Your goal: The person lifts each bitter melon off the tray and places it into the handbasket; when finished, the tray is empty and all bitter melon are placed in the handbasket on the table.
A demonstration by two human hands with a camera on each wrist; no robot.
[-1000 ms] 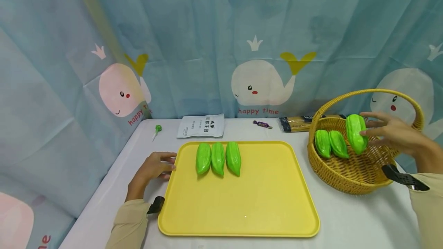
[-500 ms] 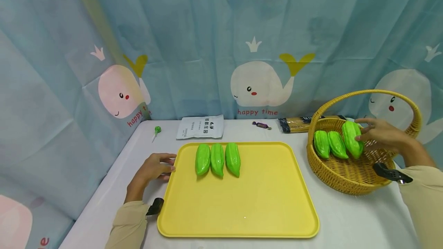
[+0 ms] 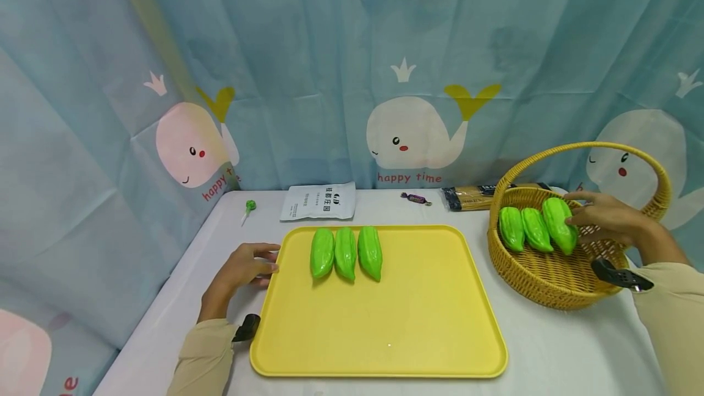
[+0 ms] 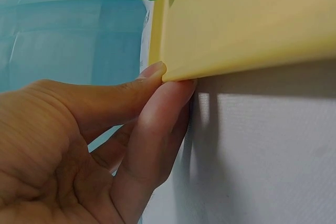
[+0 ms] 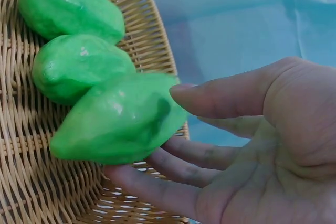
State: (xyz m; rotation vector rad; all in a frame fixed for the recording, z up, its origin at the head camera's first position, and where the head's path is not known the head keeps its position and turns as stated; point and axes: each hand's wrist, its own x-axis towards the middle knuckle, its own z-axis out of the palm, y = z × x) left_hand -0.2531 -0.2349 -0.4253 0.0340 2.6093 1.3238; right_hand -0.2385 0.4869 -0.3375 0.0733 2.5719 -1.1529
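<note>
At the upper left corner of the yellow tray (image 3: 418,322), my left hand (image 3: 244,264) pinches the rim between thumb and fingers; the left wrist view shows this grip closely. Three glossy green bitter melons (image 3: 346,253) with ridged skin and pointed tips lie side by side on the tray. On the right, my right hand (image 3: 607,219) reaches into a wicker basket (image 3: 533,286) and holds a bitter melon (image 5: 118,121) by its far end, thumb on one side, fingers on the other. That melon touches the middle one of two more bitter melons (image 5: 79,69) in the basket.
A lollipop (image 3: 250,208), a white printed pouch (image 3: 319,201), a purple wrapped candy (image 3: 415,198) and a packet of dry noodles (image 3: 473,198) lie along the back of the white table. The basket's handle (image 3: 583,144) arches above it. A blue curtain (image 3: 330,78) hangs behind.
My right hand has lowered the bitter melon and moved it left, from above the basket to beside the other two inside. The left hand keeps its place at the tray rim.
</note>
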